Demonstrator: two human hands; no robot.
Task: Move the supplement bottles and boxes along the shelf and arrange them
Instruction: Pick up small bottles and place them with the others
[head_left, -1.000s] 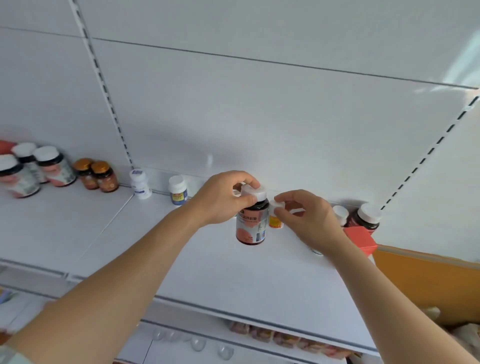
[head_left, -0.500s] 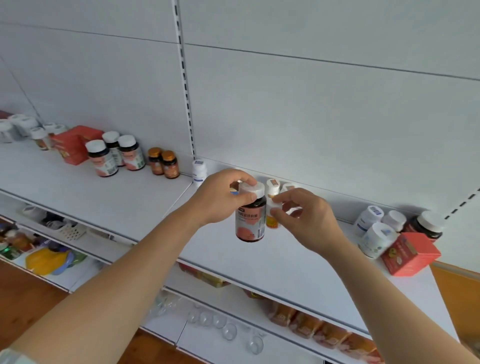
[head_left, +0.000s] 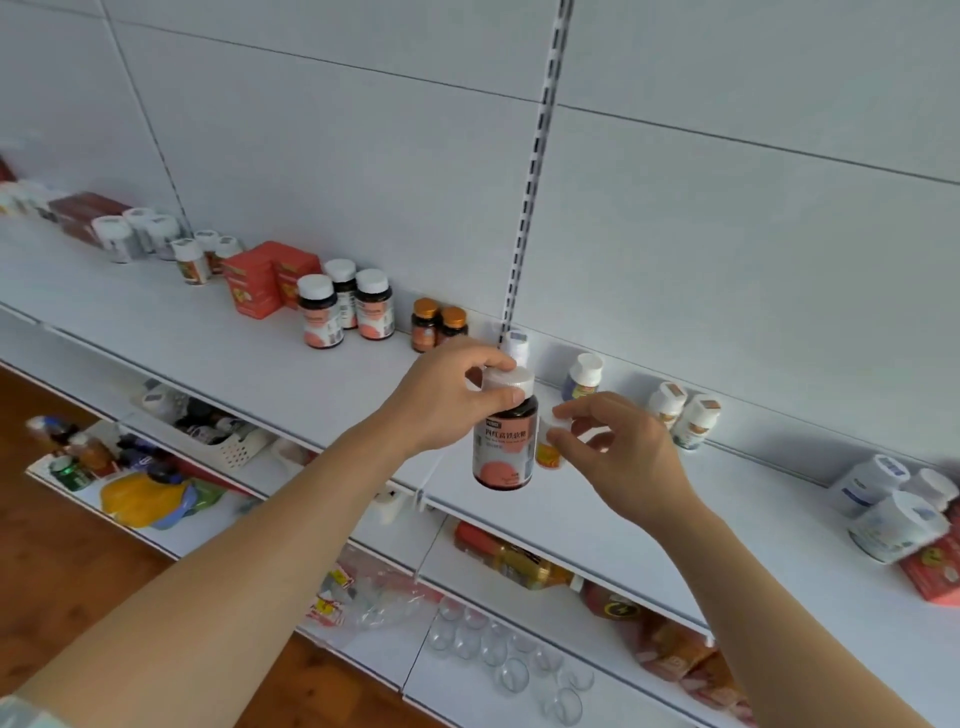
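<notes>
My left hand (head_left: 451, 396) grips the white cap of a dark supplement bottle (head_left: 504, 447) with a pink label and holds it above the white shelf (head_left: 218, 332). Just right of it, my right hand (head_left: 615, 457) pinches a small white-capped bottle (head_left: 548, 453) with a yellow-orange label; its body is partly hidden by the dark bottle. Three matching dark bottles (head_left: 345, 309) stand further left, beside two amber bottles (head_left: 437, 325) with gold caps and red boxes (head_left: 267, 278).
Small white bottles (head_left: 683, 418) stand along the back wall to the right, and larger white bottles (head_left: 891, 506) with a red box (head_left: 937, 569) sit at the far right. More bottles (head_left: 140, 236) line the far left. Lower shelves hold glass cups (head_left: 511, 657), a white basket (head_left: 228, 447) and packets.
The view has swung left, bringing more of the shelf's left side into sight. Both hands keep hold of their bottles and have shifted left along the shelf.
</notes>
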